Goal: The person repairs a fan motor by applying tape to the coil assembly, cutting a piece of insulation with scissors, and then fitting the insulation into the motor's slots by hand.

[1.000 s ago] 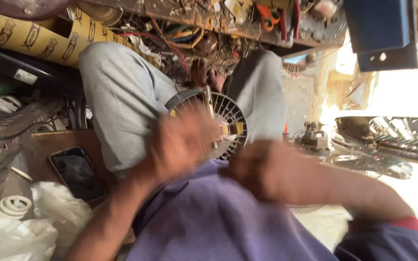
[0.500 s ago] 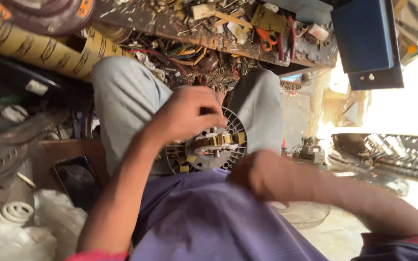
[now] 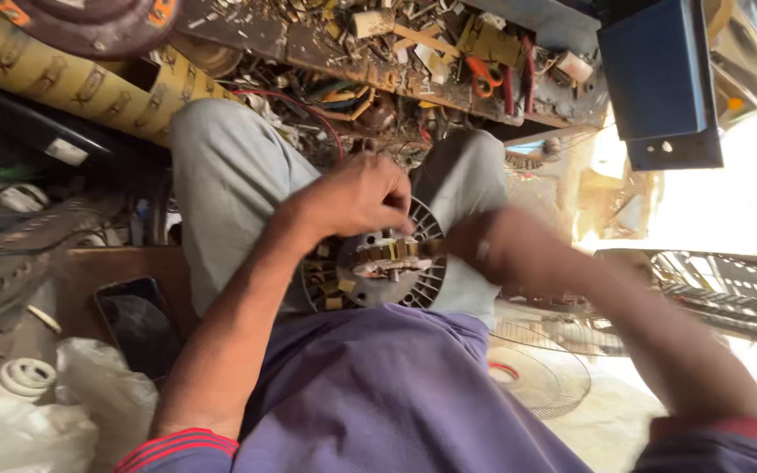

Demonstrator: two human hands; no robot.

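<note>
Here, from the head camera, a round fan motor point(image 3: 377, 267) with slotted rim lies in the person's lap, between the grey-trousered knees point(image 3: 225, 188). The left hand point(image 3: 357, 194) curls over its upper edge, fingers closed on the rim; its fingertips are hidden behind the hand. The right hand point(image 3: 497, 250) is blurred at the motor's right edge; whether it grips anything I cannot tell. The purple shirt point(image 3: 378, 394) covers the motor's lower edge. A dark phone point(image 3: 137, 322) lies left of the thigh. The cluttered shelf point(image 3: 413, 61) above is hard to read; orange scissors point(image 3: 484, 77) show.
</note>
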